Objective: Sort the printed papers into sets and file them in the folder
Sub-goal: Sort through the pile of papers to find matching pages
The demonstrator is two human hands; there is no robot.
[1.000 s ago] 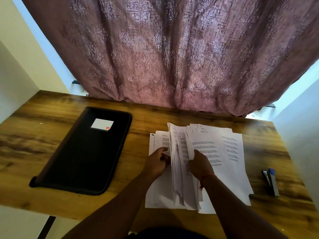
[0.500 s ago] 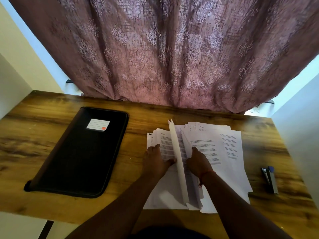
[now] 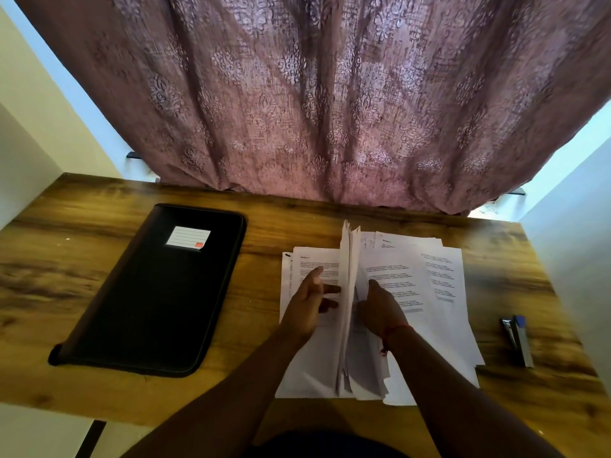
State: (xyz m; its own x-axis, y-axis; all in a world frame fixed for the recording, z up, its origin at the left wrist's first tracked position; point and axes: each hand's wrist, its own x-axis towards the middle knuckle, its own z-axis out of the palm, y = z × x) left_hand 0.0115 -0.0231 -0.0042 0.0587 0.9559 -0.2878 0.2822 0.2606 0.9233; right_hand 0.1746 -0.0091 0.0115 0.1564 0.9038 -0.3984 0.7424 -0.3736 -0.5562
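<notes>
A spread pile of printed papers (image 3: pixel 443 292) lies on the wooden table (image 3: pixel 66 279) in front of me. A bundle of its sheets (image 3: pixel 347 256) stands up on edge in the middle of the pile. My left hand (image 3: pixel 309 307) is on the left side of the bundle, fingers straight, tips touching the raised sheets. On the bundle's right side my right hand (image 3: pixel 380 310) holds the raised sheets, its fingertips hidden behind them. The black zip folder (image 3: pixel 158 292) lies closed at the left, with a white label near its far end.
A blue and grey stapler (image 3: pixel 517 340) lies to the right of the papers near the table's right edge. A patterned mauve curtain (image 3: pixel 314 110) hangs over the table's far edge. Walls stand close on both sides.
More sheets now stand upright between my hands. My left hand has lifted off the flat left stack, fingers now pointing at the raised bundle. The view has tilted slightly.
</notes>
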